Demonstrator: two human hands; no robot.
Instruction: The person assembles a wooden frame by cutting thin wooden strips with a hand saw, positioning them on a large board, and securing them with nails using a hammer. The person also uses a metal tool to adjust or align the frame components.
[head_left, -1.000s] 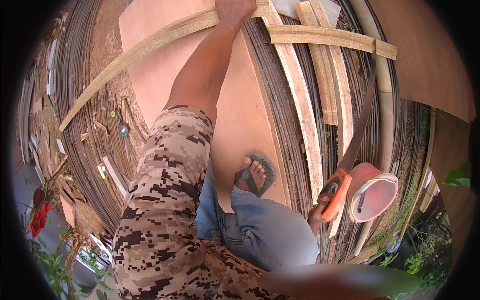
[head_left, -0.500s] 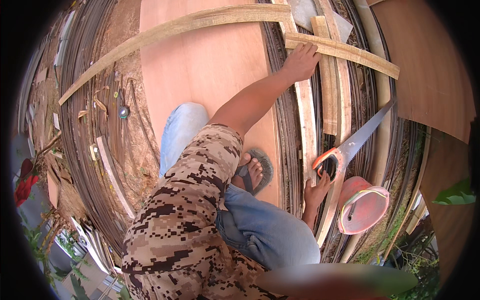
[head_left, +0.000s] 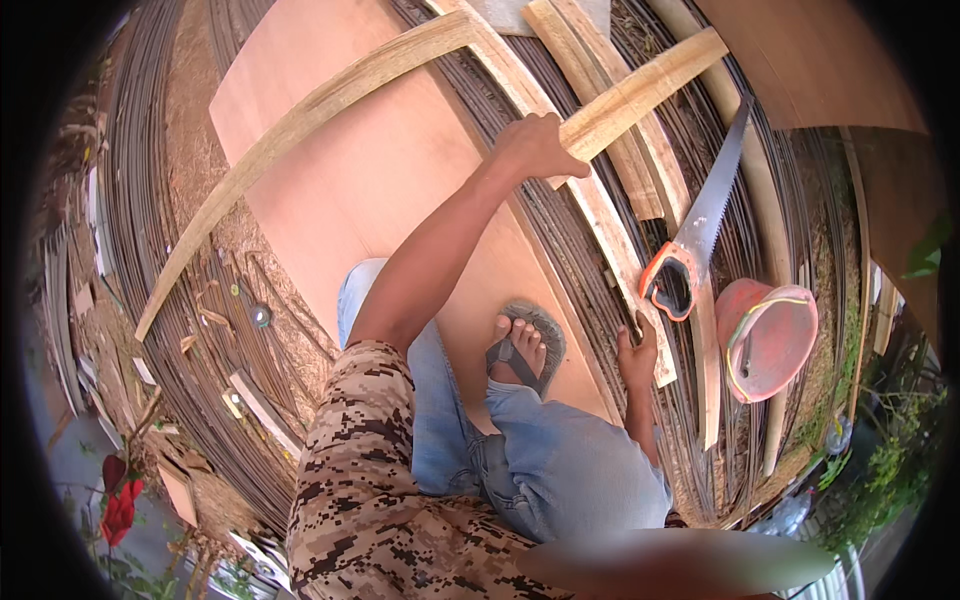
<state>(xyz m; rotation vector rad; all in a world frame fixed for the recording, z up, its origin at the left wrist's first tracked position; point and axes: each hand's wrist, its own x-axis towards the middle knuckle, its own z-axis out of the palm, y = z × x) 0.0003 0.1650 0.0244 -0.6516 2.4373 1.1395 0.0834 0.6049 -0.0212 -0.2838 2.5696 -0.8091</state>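
Note:
My left hand grips the near end of a short wooden plank, which slants up to the right across other lengths of wood. My right hand is beside a long pale wooden strip, just below the saw's handle and apart from it. Its thumb and fingers curl round a small dark thing too hidden to name. The handsaw, with an orange and black handle, lies on the wood with its blade pointing away.
A long wooden batten crosses the plywood sheet where my sandalled foot stands. To the right are a pink bucket and brown boards. A tape measure lies at left among thin rods.
The short plank has swung, its far end moving away from me, with my left hand round its near end. My right hand has drawn back from the saw handle. The view has turned.

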